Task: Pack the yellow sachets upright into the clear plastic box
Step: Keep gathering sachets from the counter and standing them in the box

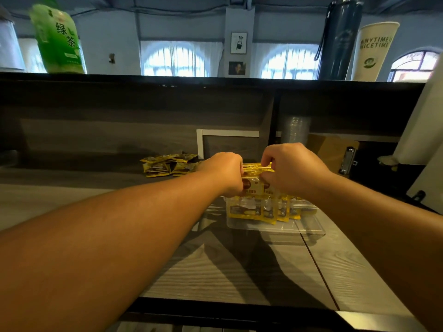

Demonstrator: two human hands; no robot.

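Yellow loose sachets [169, 165] heaped on worktop [72, 200], left of hands | left hand [225, 171] and right hand [291, 167] both pinch upright sachet bundle [255, 179] above clear plastic box [309, 225] | box already holds standing sachets | advice: keep bundle squeezed, lower straight, bottoms first.

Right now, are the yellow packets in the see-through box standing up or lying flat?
Standing up. The yellow sachets stand on their edges in a row inside the clear plastic box, tops poking above its rim.
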